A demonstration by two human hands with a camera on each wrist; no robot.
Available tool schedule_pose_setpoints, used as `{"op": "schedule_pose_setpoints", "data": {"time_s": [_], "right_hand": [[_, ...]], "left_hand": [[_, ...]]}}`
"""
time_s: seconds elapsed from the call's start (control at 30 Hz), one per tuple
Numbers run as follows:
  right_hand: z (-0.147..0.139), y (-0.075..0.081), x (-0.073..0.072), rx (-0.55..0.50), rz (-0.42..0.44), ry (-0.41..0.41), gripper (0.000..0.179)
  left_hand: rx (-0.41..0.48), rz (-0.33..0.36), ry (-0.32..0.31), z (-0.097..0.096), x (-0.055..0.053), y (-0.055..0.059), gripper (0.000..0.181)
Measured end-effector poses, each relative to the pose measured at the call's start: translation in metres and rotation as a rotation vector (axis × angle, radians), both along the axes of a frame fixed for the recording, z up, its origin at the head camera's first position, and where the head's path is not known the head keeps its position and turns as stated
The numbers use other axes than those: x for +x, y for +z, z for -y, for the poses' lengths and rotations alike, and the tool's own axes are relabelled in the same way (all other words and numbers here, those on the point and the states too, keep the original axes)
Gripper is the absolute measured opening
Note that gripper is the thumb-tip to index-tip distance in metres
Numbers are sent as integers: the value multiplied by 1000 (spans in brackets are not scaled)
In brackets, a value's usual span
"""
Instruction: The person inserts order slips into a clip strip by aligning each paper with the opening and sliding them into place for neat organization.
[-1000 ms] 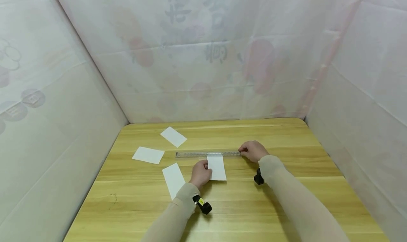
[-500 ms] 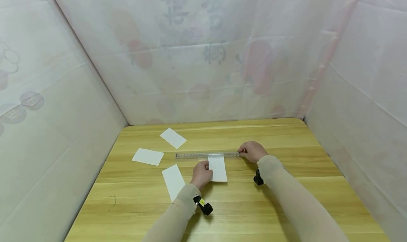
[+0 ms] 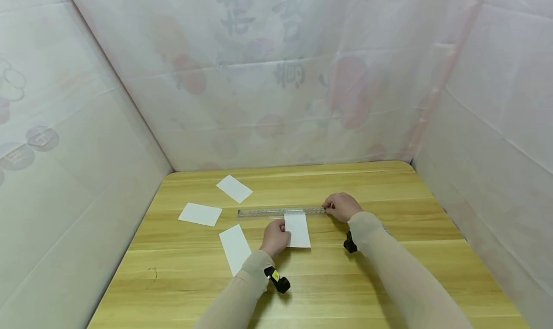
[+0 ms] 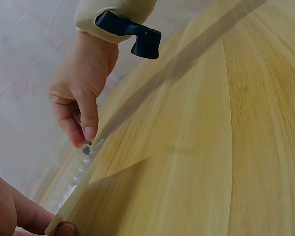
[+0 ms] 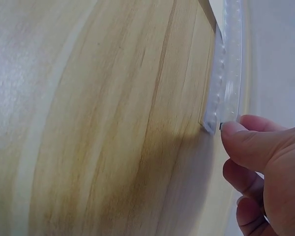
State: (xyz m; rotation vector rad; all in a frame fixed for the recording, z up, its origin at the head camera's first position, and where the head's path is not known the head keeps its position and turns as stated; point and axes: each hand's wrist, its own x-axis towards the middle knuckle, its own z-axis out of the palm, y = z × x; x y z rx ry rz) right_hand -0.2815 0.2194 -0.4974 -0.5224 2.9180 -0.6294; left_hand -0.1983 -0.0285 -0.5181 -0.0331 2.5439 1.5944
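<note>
A long clear plastic strip [image 3: 261, 213] with a row of round marks lies crosswise on the table. My right hand [image 3: 343, 207] pinches its right end between thumb and forefinger; the right wrist view shows the thumb [image 5: 236, 135] at the tip of the strip [image 5: 232, 64]. With the left hand [image 3: 275, 237] I pinch the left edge of a white card [image 3: 297, 230]. The card's far edge meets the strip right of its middle; whether it sits inside or under the strip I cannot tell. In the left wrist view the card [image 4: 73, 201] is seen nearly edge-on, tilted above the table.
Three more white cards lie on the left of the wooden table [image 3: 389, 281]: a far card [image 3: 234, 188], a left card [image 3: 200, 214] and a near card [image 3: 235, 249] partly behind my left forearm. Printed cloth walls [image 3: 268, 103] stand around the back and sides.
My left hand and the card have moved slightly to the right along the strip. The right hand keeps its pinch on the strip's end. The whole head view has shifted a little.
</note>
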Motion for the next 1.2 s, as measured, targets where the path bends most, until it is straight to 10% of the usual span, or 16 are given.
{"op": "schedule_pose_setpoints", "data": {"time_s": [0.5, 0.73, 1.2], "right_hand": [[1, 2, 0, 12, -17, 8, 13], [0, -3, -2, 5, -10, 4, 12], [0, -3, 0, 0, -23, 10, 12]], "left_hand": [[66, 20, -7, -4, -2, 0, 19], [86, 42, 15, -7, -1, -2, 50], [86, 45, 2, -11, -1, -1, 49]]}}
